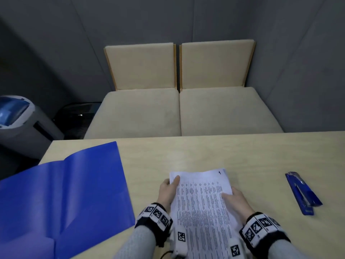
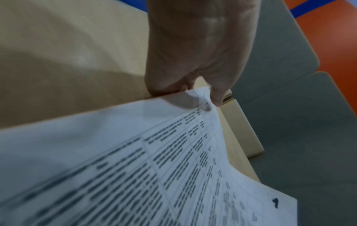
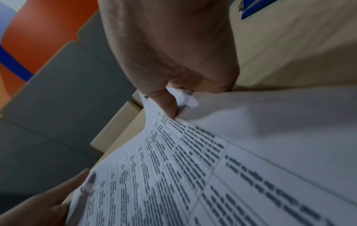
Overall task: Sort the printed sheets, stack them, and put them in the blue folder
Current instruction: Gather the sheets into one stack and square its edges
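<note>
A stack of printed sheets [image 1: 201, 208] with table text and a "1" in its top right corner is held up above the near edge of the table. My left hand [image 1: 168, 189] grips its left edge near the top, thumb on the front. My right hand [image 1: 236, 200] grips the right edge, thumb laid on the print. In the left wrist view the left hand [image 2: 195, 61] pinches the sheets [image 2: 135, 168] at their corner. The right wrist view has the right hand [image 3: 170, 61] with its thumb pressed on the sheets [image 3: 212, 168]. The blue folder [image 1: 61, 199] lies open flat at the left.
The light wooden table [image 1: 205, 152] runs across the view. A blue pen packet [image 1: 302, 192] lies at the right. Two beige seats [image 1: 179, 109] stand beyond the far edge. A grey machine [image 1: 20, 120] stands on the floor at the left.
</note>
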Tool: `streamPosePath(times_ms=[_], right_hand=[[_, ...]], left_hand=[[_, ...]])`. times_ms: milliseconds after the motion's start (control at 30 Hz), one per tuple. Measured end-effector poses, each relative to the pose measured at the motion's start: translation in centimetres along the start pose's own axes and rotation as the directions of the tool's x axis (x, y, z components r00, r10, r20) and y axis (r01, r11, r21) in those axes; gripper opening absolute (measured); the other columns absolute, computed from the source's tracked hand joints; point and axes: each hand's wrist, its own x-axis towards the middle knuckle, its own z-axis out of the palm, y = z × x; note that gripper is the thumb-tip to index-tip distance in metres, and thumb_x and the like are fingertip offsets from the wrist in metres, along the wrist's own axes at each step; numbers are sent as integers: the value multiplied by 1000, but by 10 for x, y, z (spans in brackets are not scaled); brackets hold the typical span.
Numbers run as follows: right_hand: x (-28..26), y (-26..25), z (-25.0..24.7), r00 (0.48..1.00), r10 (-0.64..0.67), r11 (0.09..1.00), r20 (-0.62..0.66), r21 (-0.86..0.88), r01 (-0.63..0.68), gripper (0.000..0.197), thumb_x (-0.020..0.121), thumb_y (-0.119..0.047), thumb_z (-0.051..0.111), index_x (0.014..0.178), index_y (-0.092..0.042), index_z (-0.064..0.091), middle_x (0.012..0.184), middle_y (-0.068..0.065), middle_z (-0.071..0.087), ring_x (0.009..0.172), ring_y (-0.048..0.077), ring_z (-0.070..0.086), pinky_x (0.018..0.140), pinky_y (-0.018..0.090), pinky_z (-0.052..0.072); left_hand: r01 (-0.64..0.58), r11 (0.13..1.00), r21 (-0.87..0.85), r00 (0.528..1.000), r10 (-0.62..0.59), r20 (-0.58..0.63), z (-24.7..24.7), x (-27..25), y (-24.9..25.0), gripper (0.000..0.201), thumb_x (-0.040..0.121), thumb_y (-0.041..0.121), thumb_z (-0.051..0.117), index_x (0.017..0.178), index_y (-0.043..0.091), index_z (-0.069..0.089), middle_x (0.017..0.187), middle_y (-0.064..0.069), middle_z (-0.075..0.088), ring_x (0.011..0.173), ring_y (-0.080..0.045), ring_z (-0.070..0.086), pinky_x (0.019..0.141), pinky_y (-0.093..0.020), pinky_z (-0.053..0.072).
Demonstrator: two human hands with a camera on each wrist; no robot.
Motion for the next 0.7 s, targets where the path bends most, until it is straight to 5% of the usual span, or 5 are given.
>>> streamPosePath(times_ms=[133,267,433,633,700], right_hand=[[11,-5,-4,995,80,995,55,-58,-77,30,77,-13,52,104,-12,64,92,4,72,86,25,68,83,42,56],[9,-30,-10,999,9,980,-45,-197,-17,16,85,-31,55,87,-15,56,92,3,62,82,21,58,74,34,47],[27,-47,-2,990,-80,979,-118,-194,56,41,98,-36,38,130,-11,46,138,12,49,125,31,46,104,39,35],[35,-45,1,976,-98,962,-195,-269,43,24,100,-27,34,95,-12,51,111,13,59,105,32,55,85,37,41],[35,-44,1,972,-103,957,-212,-289,38,25,100,-27,34,98,-10,52,115,15,60,102,32,54,80,35,39]], left_hand=[[-110,985,133,986,125,-110,8,14,11,65,95,32,54,147,5,25,153,-10,30,137,-27,35,113,-44,32],[-145,973,181,972,175,-160,12,22,1,61,96,29,53,146,3,28,152,-11,32,139,-26,32,114,-40,29],[-200,946,256,951,250,-181,12,28,-6,60,96,29,52,144,1,30,150,-14,35,138,-26,33,112,-35,27],[-201,949,241,942,255,-218,15,29,-8,58,95,28,55,142,0,34,147,-14,39,137,-27,36,111,-35,29],[-179,968,178,949,217,-229,13,30,-9,50,93,30,57,134,3,45,140,-15,48,131,-28,44,108,-38,35]])
